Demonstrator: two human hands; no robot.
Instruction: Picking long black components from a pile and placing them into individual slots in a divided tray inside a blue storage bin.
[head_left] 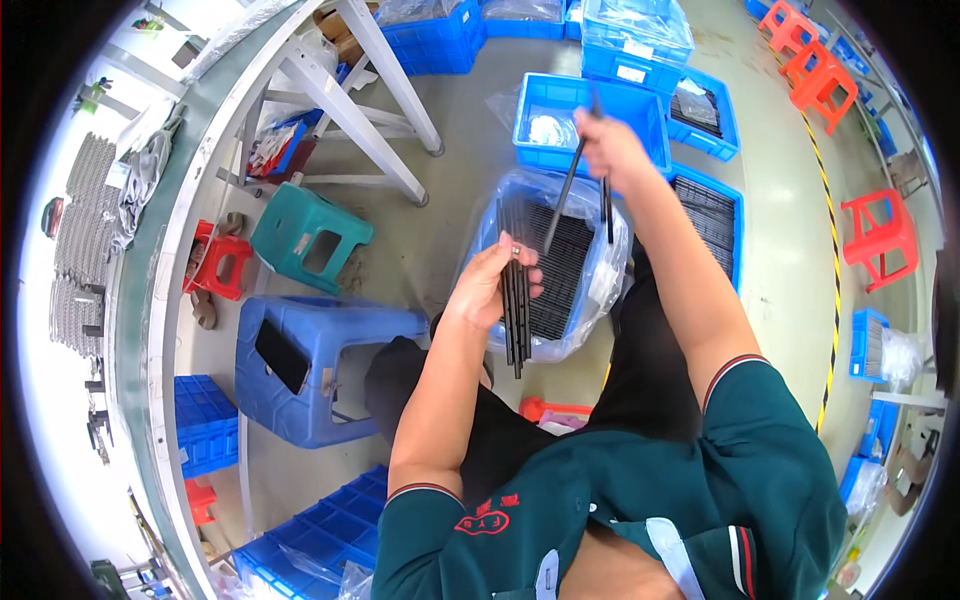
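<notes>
My left hand (488,288) is closed around a bundle of thin black rods (516,320), held upright over the left side of a blue bin lined with clear plastic (603,290). Many more black rods (562,275) lie side by side in that bin. Above its far right side, my right hand (612,152) is smeared by motion, with its fingers closed on a black rod (566,195) that slants down toward the bin. Another short dark rod (607,210) hangs below the same hand. How many rods each hand holds I cannot tell.
Beyond stands a blue bin (545,155) with clear film inside. Bins of black strips (708,215) line the right. A blue stool (345,312) bearing a phone (283,357), a green stool (300,222) and a white-legged table (385,75) are left. Red stools (880,235) stand far right.
</notes>
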